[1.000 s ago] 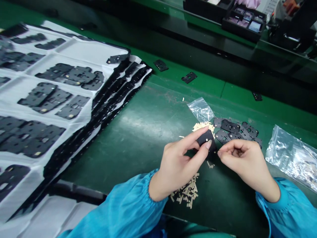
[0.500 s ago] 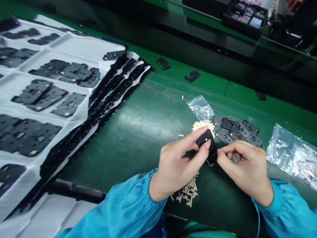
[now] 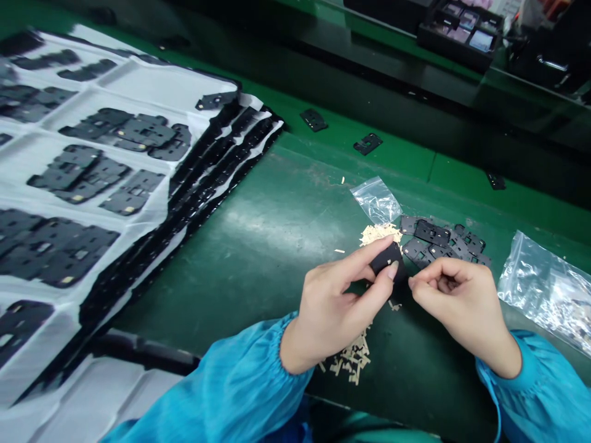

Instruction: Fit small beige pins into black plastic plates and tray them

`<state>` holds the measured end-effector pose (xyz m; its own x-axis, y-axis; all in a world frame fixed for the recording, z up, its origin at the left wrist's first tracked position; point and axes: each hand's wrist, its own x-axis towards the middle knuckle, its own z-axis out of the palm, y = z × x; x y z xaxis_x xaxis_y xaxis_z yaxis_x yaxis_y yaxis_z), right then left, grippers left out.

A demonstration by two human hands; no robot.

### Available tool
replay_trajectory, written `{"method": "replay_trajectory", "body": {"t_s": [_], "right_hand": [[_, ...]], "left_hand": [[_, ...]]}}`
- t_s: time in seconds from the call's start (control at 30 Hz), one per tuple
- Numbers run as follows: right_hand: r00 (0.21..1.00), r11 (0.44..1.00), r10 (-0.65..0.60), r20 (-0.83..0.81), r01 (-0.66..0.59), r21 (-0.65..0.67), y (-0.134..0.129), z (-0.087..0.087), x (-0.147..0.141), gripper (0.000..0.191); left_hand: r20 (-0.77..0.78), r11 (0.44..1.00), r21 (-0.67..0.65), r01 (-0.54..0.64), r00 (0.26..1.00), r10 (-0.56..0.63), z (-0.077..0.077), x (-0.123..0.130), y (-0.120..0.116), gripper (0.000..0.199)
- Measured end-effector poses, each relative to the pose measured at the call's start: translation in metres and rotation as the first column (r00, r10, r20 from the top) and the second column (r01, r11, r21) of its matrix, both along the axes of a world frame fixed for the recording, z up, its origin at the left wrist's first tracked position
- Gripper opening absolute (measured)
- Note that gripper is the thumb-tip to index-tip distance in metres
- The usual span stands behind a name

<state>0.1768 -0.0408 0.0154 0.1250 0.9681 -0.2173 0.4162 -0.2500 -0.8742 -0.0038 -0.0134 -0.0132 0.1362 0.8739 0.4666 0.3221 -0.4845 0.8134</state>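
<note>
Moved since half a second ago: the black plate, its lower end drawn up a little from the stray strips beneath, as you see it.

Landmark: the heap of black plates on the green table.

Your left hand, left of the heap and nearer you: thumb and forefinger closed on the black plate, which sits between their tips, tilted, its lower part blurred.

Your right hand, just on your side of the heap: thumb and forefinger tips together, close by the plate's right edge; whether they grip anything tiny you cannot tell.

Cream strips, one pile: left of the heap, just beside it, partly behind your left forefinger.

Tan strips, second pile: nearer you than the heap, to its left, partly hidden by your left wrist.

Small clear bag: left of the heap, slightly beyond.

Large clear bag: right of the heap.

White trays, stacked, bearing more plates: well left of the heap.
</note>
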Motion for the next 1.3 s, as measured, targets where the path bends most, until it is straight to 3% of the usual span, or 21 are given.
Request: {"method": "replay_trajectory", "body": {"t_s": [0.4, 0.9, 1.3], "right_hand": [[0.997, 0.994, -0.025, -0.080, 0.017, -0.105, 0.0025, 0.0022, 0.0020, 0.008], [0.998, 0.993, -0.007, -0.055, 0.000, -0.114, 0.0037, 0.0020, 0.0019, 0.009], [1.000, 0.993, -0.002, -0.002, 0.002, -0.122, 0.0084, -0.0024, 0.0037, 0.018]], "left_hand": [[0.064, 0.997, -0.050, 0.058, 0.996, -0.054, 0.0015, 0.0016, 0.0011, 0.043], [0.067, 0.960, -0.265, 0.088, 0.995, -0.073, 0.0066, -0.0012, 0.0004, 0.036], [0.032, 0.971, -0.223, 0.090, 0.996, -0.085, 0.0045, -0.0043, 0.0016, 0.034]]}}
